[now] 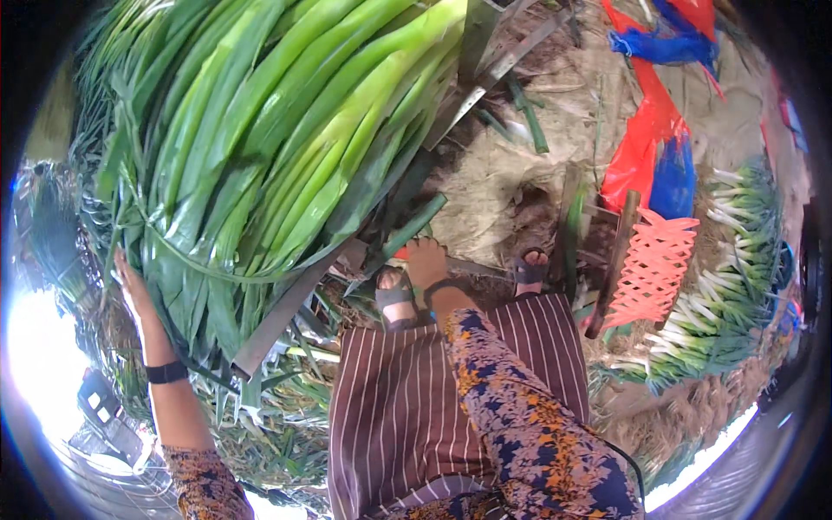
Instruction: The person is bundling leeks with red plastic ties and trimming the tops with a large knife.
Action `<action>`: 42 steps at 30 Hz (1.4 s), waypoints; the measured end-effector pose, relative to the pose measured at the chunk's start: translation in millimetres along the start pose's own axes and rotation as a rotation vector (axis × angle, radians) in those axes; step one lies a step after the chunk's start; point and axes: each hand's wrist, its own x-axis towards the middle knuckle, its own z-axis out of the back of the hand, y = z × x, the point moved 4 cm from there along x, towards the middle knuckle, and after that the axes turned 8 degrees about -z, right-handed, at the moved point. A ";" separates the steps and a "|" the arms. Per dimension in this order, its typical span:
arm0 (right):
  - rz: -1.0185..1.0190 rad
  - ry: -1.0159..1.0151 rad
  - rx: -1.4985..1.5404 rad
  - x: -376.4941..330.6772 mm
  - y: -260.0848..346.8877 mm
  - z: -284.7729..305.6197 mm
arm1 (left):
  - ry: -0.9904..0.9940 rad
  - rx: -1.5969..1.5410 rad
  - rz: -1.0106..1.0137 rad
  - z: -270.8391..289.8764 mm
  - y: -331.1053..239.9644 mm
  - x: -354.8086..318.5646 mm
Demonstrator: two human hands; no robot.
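Note:
A big bundle of long green onions (286,147) fills the upper left, its broad leaves running from the top edge down toward me. One leaf strand curves across its lower end. My left hand (133,290) lies against the bundle's left side, with fingers stretched out. My right hand (426,260) is low near my left foot, its fingers curled closed around what looks like a knife (481,269). A red end shows left of the fist and a flat grey length to its right. A long flat bar (290,316) runs along the bundle's right underside.
A low stool (654,269) with a woven pink seat stands at my right. Beyond it lies a curved row of trimmed green onions (702,299). Red and blue plastic (650,160) lies on the brown ground cloth (485,191). Leaf scraps (295,416) litter the ground at lower left.

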 end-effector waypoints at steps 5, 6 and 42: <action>0.130 -0.002 -0.133 -14.6 -13.6 12.3 | -0.147 -0.294 0.177 -17.9 -70.7 7.2; 0.247 0.018 -0.090 -40.1 15.7 18.0 | -0.142 -0.210 0.189 6.3 -63.5 7.7; 0.563 -0.069 0.232 -241.7 83.2 210.8 | 0.134 0.176 0.531 23.4 -191.9 18.4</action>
